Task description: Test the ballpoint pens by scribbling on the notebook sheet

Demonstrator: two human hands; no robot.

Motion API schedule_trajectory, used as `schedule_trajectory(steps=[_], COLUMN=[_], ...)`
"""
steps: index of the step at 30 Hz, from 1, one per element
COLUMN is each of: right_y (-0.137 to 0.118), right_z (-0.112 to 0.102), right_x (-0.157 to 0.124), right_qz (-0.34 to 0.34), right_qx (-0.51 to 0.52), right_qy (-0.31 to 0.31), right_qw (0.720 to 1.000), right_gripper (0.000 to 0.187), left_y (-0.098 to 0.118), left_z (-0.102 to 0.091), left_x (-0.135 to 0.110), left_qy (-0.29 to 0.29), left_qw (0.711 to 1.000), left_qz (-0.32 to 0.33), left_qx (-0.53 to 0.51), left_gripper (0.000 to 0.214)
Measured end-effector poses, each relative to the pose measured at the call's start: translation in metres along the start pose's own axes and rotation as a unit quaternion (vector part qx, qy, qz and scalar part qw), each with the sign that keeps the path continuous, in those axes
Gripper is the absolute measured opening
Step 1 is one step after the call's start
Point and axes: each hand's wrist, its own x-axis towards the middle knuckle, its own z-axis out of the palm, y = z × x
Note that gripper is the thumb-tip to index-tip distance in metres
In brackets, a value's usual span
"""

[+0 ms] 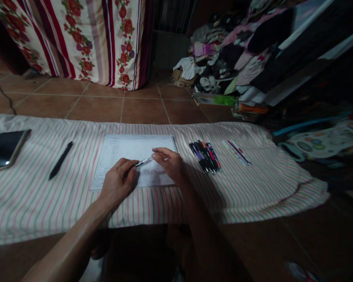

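Note:
Over a spiral-bound notebook (106,172) covered with printing and marks, a pen with a dark end and a clear barrel (144,161) spans the gap between my hands. My left hand (117,180) grips its dark end between thumb and fingers. My right hand (170,162) has its fingertips closed at the clear end, close above the page. To the right of the notebook lies a row of several dark pens (205,157), some with purple and orange parts. A lone black pen (60,160) rests to the left.
A striped cloth (253,188) covers the low table. A phone (7,149) lies at its left end, and slim light-coloured pens (238,152) lie farther right. Beyond are a floral curtain (100,47), a tiled floor (102,107) and a heap of clothes (223,55).

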Motion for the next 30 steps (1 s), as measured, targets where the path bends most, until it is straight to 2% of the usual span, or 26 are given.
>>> schedule_trajectory(steps=[4,11,17,24,27,30], right_y=[0.0,0.007,0.005,0.009,0.015,0.016], right_z=[0.002,-0.003,-0.02,-0.046,-0.048,-0.044], right_x=[0.0,0.003,0.004,0.008,0.01,0.011], right_qz=[-0.014,0.018,0.07,0.136,0.138,0.132], right_qx=[0.003,0.014,0.048,0.115,0.158,0.143], right_qy=[-0.03,0.012,0.025,0.115,0.151,0.179], right_qw=[0.999,1.0,0.996,0.977,0.966,0.964], right_gripper=[0.017,0.02,0.026,0.03,0.031,0.032], left_y=[0.0,-0.003,-0.004,-0.01,-0.011,-0.011], left_z=[0.0,-0.002,-0.005,-0.008,-0.008,-0.007], left_x=[0.0,0.0,0.0,0.0,0.0,0.0], left_qy=[-0.008,-0.015,-0.007,-0.014,-0.018,-0.011], left_qw=[1.0,0.999,0.999,0.997,0.996,0.996], left_qz=[0.013,0.022,0.028,0.021,0.012,0.006], left_qx=[-0.001,0.019,0.04,0.075,0.082,0.086], left_gripper=[0.028,0.029,0.03,0.034,0.035,0.035])
